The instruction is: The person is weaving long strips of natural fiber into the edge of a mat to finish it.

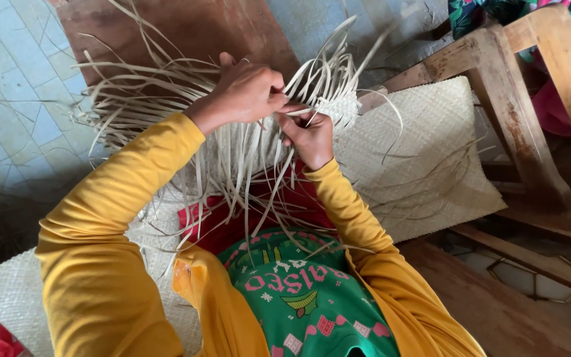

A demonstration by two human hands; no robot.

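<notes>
support: wooden bench (497, 311) | on it: pale woven mat (431, 152), spread flat, loose strips (133, 99)

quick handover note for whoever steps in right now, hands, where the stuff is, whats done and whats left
Left hand: pinched shut on pale straw strips at the weave's edge.
Right hand: gripping strips just below, touching the left.
Woven mat: lies flat across the lap and a wooden bench.
Done: the flat woven stretch to the right.
Left: many loose strips fanning left and down, unwoven.

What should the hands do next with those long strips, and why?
Probably tuck the pinched strip under a neighbouring one: the left hand and right hand meet at the woven edge, where loose strips fan out unwoven.
</notes>
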